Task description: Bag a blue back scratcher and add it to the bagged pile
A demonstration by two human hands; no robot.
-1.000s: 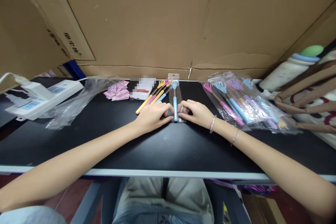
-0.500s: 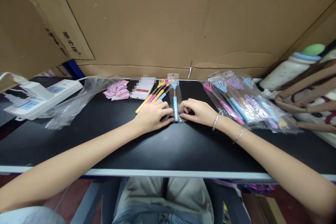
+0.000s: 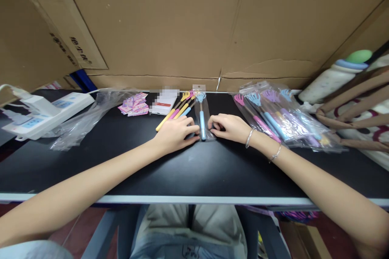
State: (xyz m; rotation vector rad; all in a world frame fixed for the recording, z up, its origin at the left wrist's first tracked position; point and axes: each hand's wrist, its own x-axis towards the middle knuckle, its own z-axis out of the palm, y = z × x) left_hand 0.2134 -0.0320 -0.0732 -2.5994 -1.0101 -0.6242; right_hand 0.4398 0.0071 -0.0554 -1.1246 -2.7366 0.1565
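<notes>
Fingers of my L hand (image 3: 172, 135) half-curled, thumb and forefinger slightly apart at the L edge of a clear bag (image 3: 207, 115); those of my R hand (image 3: 232, 128) likewise, R edge. Can't tell if either pinches the film. Btwn them, a blue scratcher (image 3: 202, 126) lies inside the bag, flat on the bench (image 3: 194, 172), claws pointing away. Poss. faults: thin film could slip or crease w/ an uneven tug; L knuckles could nudge the loose scratchers (image 3: 165, 119) adj. Bagged scratchers (image 3: 272, 124) lie R.
</notes>
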